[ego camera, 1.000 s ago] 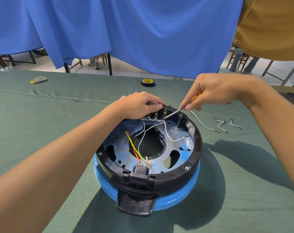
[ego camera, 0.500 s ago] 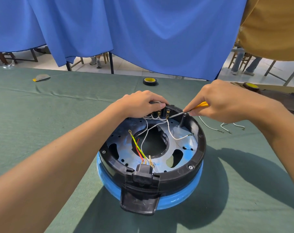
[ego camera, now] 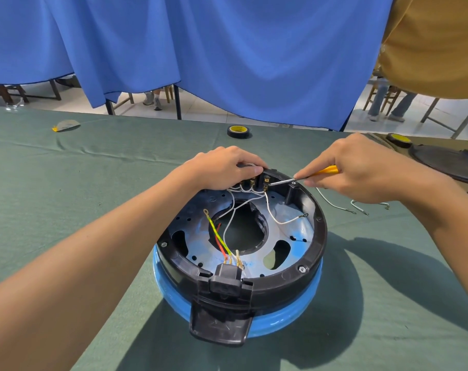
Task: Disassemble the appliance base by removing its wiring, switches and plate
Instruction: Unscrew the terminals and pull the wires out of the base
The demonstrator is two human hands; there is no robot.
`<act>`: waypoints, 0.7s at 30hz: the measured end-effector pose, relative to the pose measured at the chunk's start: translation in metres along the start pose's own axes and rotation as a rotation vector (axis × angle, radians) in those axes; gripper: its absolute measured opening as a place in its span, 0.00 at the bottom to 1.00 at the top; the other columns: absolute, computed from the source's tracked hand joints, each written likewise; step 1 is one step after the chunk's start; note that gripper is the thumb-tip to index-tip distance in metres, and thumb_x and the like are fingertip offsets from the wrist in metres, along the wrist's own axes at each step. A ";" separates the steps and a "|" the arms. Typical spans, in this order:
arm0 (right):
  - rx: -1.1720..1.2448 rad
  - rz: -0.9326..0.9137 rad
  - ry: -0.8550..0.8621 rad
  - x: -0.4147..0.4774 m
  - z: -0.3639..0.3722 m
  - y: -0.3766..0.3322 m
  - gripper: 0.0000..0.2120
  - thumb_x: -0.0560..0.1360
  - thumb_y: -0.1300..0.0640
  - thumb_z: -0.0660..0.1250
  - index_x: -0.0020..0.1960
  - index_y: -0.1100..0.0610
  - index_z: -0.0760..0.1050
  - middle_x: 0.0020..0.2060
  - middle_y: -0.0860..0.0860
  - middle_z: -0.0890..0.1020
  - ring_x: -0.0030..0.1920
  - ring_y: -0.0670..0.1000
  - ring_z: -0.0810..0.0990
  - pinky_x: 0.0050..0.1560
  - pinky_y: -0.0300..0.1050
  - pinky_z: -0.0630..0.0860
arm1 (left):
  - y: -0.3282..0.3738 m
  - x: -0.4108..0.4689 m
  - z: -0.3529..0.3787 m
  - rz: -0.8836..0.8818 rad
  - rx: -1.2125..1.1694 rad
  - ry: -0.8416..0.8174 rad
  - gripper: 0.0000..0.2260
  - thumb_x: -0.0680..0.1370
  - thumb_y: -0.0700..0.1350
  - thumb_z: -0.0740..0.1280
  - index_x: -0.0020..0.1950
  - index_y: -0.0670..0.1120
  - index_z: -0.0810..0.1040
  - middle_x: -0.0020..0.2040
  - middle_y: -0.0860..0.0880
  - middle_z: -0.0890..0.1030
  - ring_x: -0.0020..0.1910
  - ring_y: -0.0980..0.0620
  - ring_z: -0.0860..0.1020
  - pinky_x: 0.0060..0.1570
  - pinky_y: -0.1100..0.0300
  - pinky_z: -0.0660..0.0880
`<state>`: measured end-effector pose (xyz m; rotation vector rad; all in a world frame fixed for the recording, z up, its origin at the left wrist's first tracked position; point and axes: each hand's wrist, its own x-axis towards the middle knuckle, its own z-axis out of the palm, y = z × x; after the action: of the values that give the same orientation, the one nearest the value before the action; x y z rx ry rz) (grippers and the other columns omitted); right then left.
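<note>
The screwdriver was pinched in the right hand, its near-level shaft pointed left beyond the fingertips. The base was gripped by the left hand.

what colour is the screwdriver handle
Yellow: the slim metal-shaft screwdriver in the right hand, head view.

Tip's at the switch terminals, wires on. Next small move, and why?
Probably lever the screwdriver tip to ease the white wire off its terminal. The right hand holds the tip against the rightmost terminal of the switch, the wire is attached there, and the left hand grips the switch at the base's far rim, bracing it.
</note>
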<state>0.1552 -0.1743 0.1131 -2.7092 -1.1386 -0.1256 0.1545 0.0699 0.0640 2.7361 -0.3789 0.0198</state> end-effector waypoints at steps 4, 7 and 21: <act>-0.026 0.005 0.033 -0.001 0.004 -0.003 0.09 0.76 0.55 0.69 0.52 0.43 0.84 0.30 0.27 0.74 0.35 0.29 0.73 0.30 0.33 0.62 | 0.001 0.000 0.000 0.000 0.002 0.000 0.12 0.82 0.58 0.56 0.62 0.66 0.75 0.38 0.71 0.71 0.43 0.58 0.71 0.49 0.52 0.67; -0.046 0.022 0.022 0.001 0.005 -0.004 0.10 0.76 0.54 0.69 0.52 0.41 0.83 0.27 0.27 0.70 0.34 0.26 0.70 0.31 0.38 0.61 | 0.001 -0.001 0.000 -0.004 -0.004 0.002 0.12 0.82 0.58 0.56 0.61 0.66 0.75 0.35 0.72 0.71 0.40 0.60 0.71 0.49 0.52 0.68; 0.056 0.031 -0.091 -0.005 0.002 -0.001 0.07 0.75 0.51 0.71 0.49 0.39 0.83 0.35 0.41 0.84 0.38 0.43 0.79 0.35 0.41 0.73 | 0.001 -0.001 -0.001 -0.007 -0.003 0.001 0.13 0.82 0.58 0.56 0.63 0.66 0.74 0.47 0.66 0.74 0.51 0.56 0.71 0.56 0.48 0.70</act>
<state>0.1510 -0.1771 0.1103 -2.7061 -1.1065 0.0336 0.1529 0.0697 0.0649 2.7345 -0.3683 0.0189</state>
